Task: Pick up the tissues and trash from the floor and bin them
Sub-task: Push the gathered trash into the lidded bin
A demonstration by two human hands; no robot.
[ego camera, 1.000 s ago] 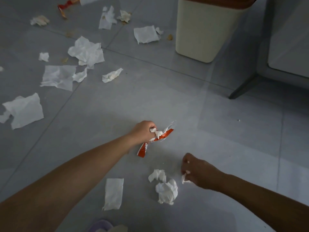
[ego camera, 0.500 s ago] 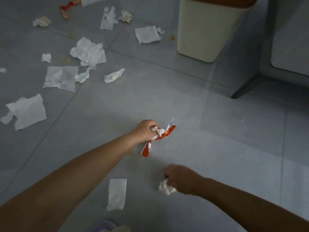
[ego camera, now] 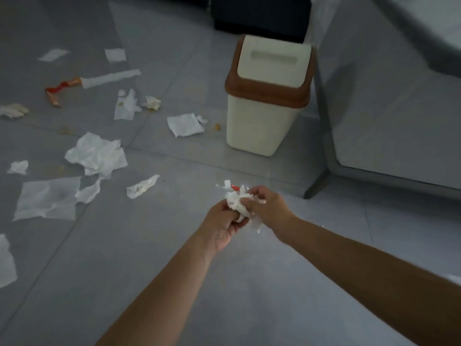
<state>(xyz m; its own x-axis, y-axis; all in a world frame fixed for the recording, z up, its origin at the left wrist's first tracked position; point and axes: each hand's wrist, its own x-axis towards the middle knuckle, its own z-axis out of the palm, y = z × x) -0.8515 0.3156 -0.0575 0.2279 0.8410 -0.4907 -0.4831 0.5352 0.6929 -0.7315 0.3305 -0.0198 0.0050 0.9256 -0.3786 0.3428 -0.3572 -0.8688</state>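
Both hands meet in mid-air over the floor around one bundle of tissues [ego camera: 235, 202] with a bit of red wrapper [ego camera: 235, 187] showing at its top. My left hand [ego camera: 222, 224] cups the bundle from below and my right hand [ego camera: 267, 208] grips it from the right. A cream bin [ego camera: 259, 126] with a brown rim and a swing lid [ego camera: 273, 62] stands beyond the hands, its lid closed. Several white tissues lie on the floor at the left, among them a large crumpled tissue [ego camera: 97, 154], a flat tissue [ego camera: 47, 198] and a small tissue scrap [ego camera: 142, 187].
A red and orange wrapper [ego camera: 58, 89] lies far left beside a long paper strip [ego camera: 111, 78]. Another tissue [ego camera: 184, 124] lies just left of the bin. A grey sofa [ego camera: 399, 116] on a dark leg [ego camera: 316, 186] stands to the right. A dark box [ego camera: 259, 16] sits behind the bin.
My right hand lifted the tissues off the floor and joined my left hand, which still holds the red wrapper and tissue. The view tilted up, showing the whole bin.
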